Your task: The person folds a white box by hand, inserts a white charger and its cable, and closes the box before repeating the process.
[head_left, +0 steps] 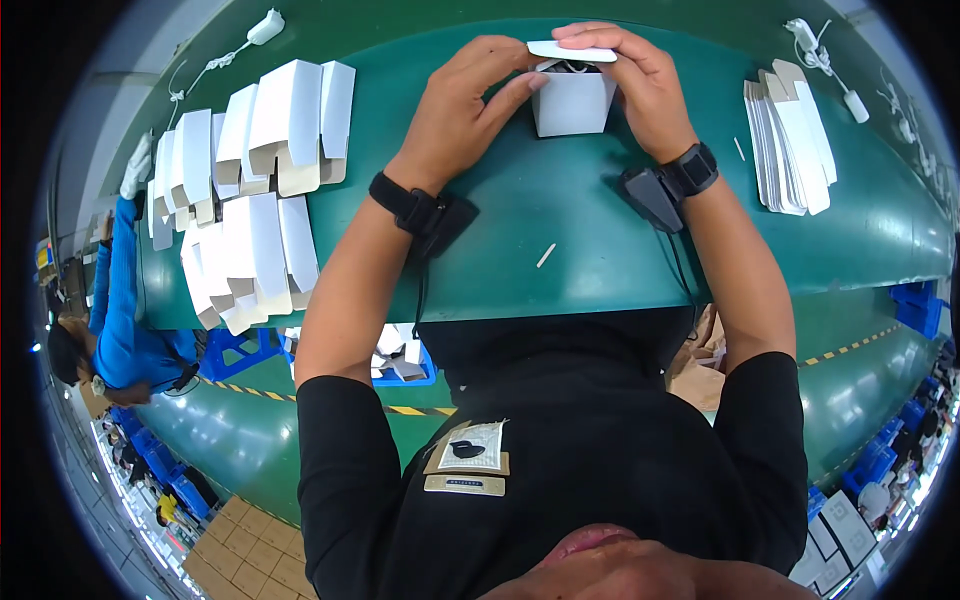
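Observation:
A small white carton (573, 108) stands upright near the far edge of the green table, its top flap (571, 51) tilted up a little over the opening. Something dark with pale strands shows in the gap beneath the flap, too small to name. My left hand (468, 108) grips the carton's upper left side, its thumb at the rim and its fingertips at the flap's left end. On the other side, my right hand (645, 88) lays its fingers over the flap and curls round the upper right corner. Both wrists wear black straps with small black devices.
Folded white cartons (285, 115) stand in rows on the left. Flat cartons (785, 140) lie stacked on the right. White adapters with cables (265, 27) lie along the far side. A blue bin (410, 372) sits below the near edge. A person in blue (135, 290) is at far left.

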A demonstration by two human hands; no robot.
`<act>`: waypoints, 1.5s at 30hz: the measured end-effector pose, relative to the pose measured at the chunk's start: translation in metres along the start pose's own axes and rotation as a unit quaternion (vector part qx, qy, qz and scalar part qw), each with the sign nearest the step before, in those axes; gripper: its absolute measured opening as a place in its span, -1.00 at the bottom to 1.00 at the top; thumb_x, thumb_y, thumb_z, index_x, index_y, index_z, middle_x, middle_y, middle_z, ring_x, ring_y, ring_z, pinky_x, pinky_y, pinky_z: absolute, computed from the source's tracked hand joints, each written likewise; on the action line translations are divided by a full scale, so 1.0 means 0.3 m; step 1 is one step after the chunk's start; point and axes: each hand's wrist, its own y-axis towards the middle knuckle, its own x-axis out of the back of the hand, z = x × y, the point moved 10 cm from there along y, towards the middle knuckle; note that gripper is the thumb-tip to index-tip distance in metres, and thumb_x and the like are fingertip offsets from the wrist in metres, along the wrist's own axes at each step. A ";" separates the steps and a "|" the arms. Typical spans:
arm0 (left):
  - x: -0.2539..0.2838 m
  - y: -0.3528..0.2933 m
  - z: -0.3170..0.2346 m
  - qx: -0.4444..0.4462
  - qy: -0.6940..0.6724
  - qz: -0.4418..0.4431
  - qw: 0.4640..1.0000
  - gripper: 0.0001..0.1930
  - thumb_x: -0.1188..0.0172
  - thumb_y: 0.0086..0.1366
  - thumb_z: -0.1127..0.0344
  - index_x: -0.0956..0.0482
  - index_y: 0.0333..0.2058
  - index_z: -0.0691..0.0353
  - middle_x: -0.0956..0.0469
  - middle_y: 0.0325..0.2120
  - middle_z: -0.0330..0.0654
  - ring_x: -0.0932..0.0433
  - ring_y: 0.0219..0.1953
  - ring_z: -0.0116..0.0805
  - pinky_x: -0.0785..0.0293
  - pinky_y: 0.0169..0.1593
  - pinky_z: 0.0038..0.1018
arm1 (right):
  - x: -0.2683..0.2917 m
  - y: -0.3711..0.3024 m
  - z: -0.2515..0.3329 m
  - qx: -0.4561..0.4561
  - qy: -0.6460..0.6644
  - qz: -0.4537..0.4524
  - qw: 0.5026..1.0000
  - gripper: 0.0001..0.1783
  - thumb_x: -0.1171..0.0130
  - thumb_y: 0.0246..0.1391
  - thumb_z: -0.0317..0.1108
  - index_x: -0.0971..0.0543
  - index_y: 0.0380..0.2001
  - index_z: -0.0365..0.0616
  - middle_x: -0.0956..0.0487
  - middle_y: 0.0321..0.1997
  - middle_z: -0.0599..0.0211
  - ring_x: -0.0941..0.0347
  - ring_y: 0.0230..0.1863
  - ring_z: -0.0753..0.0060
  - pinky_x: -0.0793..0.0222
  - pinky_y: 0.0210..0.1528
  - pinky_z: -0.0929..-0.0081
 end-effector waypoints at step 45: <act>-0.090 -0.115 0.008 0.119 -0.333 -0.132 0.926 -0.75 -0.15 0.42 0.45 -0.49 0.04 0.25 -0.39 0.11 -0.10 -0.42 0.11 -0.38 -0.42 0.13 -0.46 | -0.078 -0.105 0.045 0.057 -0.024 -0.080 0.995 -0.75 -0.04 0.40 -0.31 -0.58 -0.02 -0.19 -0.53 0.17 0.13 -0.44 0.19 0.30 -0.33 0.22 0.39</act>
